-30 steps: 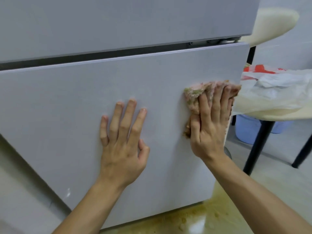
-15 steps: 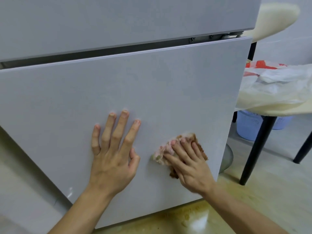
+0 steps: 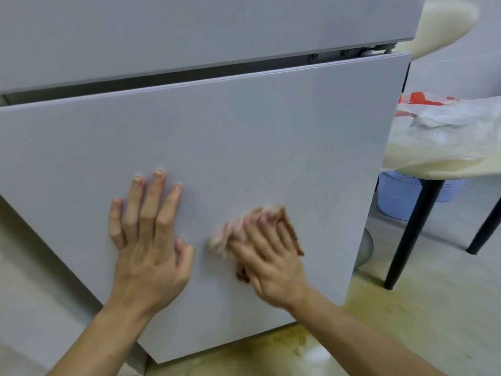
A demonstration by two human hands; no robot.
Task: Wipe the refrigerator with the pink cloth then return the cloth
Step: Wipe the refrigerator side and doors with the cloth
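Pink cloth (image 3: 230, 236), bunched and blurred, sat pressed against the lower refrigerator door (image 3: 217, 131) under the right hand (image 3: 271, 264), whose fingers lay spread and fairly straight on it, not curled round. Left hand (image 3: 151, 256) was just beside it, palm flat on the same door, fingers splayed, holding nothing. Right of the door: white plastic bag (image 3: 444, 134) with red print, too blurred to read, on a cream table (image 3: 447, 173); blue basket (image 3: 398, 196) beneath; yellowish stain (image 3: 379, 308) on the floor.
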